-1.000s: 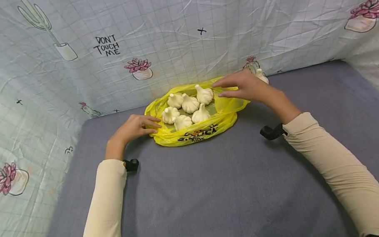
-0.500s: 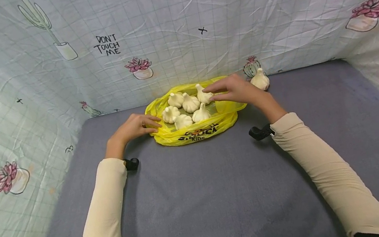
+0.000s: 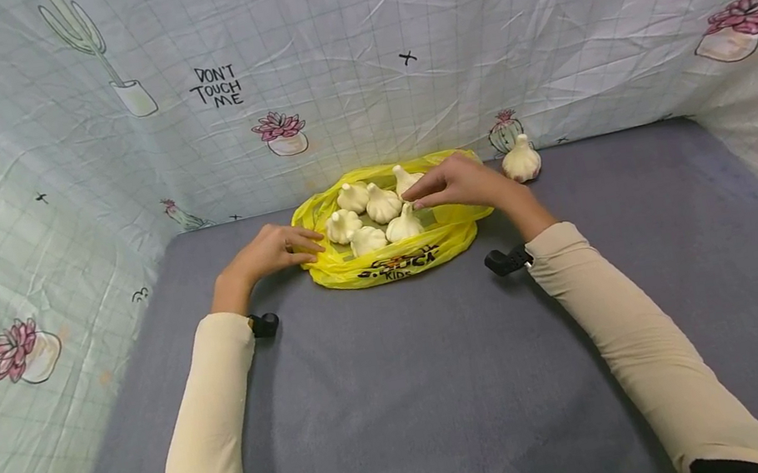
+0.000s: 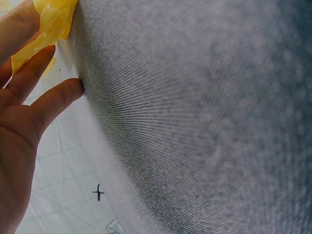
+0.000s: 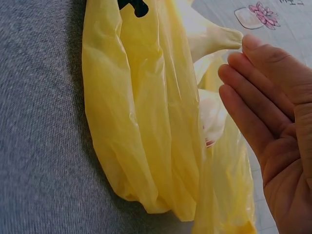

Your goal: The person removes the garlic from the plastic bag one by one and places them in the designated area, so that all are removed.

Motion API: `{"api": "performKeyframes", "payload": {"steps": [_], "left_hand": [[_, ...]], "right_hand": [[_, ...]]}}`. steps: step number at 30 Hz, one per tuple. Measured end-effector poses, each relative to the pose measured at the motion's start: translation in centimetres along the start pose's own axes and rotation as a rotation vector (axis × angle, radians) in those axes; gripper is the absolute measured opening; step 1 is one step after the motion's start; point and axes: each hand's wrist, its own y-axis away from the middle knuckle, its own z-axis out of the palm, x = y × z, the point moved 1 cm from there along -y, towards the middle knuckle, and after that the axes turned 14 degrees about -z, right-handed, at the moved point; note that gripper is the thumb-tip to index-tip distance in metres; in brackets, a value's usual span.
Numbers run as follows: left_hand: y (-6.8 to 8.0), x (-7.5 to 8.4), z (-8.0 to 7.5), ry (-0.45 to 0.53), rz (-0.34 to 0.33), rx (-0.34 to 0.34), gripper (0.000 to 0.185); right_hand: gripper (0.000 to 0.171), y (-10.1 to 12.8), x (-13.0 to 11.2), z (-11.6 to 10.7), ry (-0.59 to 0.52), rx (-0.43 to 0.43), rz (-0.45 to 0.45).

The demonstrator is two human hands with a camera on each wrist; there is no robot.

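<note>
A yellow plastic bag [image 3: 384,268] lies with its mouth spread, several white garlic bulbs [image 3: 344,226] inside. At its left rim my left hand [image 3: 263,252] holds the plastic; in the left wrist view the bag's edge [image 4: 53,24] passes between thumb and fingers, with another finger stretched out near the cloth. My right hand [image 3: 464,182] reaches over the right side of the bag and pinches the stem of the front-right garlic bulb [image 3: 403,224]. In the right wrist view that stem [image 5: 226,39] meets the thumb tip, the other fingers lying loosely below. My hand partly covers the back-right bulb [image 3: 405,179].
One more garlic bulb [image 3: 521,160] stands outside the bag at the back right, close to the printed cloth wall [image 3: 346,48]. Grey cloth [image 3: 408,400] covers the table. Printed cloth hangs at the left, back and right.
My right hand has moved left and slightly down over the bag to the front-right bulb's stem, uncovering the loose bulb at the back right. The left hand has stayed at the rim.
</note>
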Motion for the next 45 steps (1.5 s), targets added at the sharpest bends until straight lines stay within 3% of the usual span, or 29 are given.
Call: {"api": "performKeyframes", "payload": {"steps": [24, 45], "left_hand": [[0.0, 0.1, 0.0, -0.009, -0.003, -0.002, 0.024], [-0.1, 0.1, 0.1, 0.002, -0.04, -0.01, 0.024]], "right_hand": [[0.024, -1.1, 1.3, 1.0, -0.087, -0.028, 0.075], [0.022, -0.9, -0.4, -0.4, -0.003, -0.064, -0.023]]}}
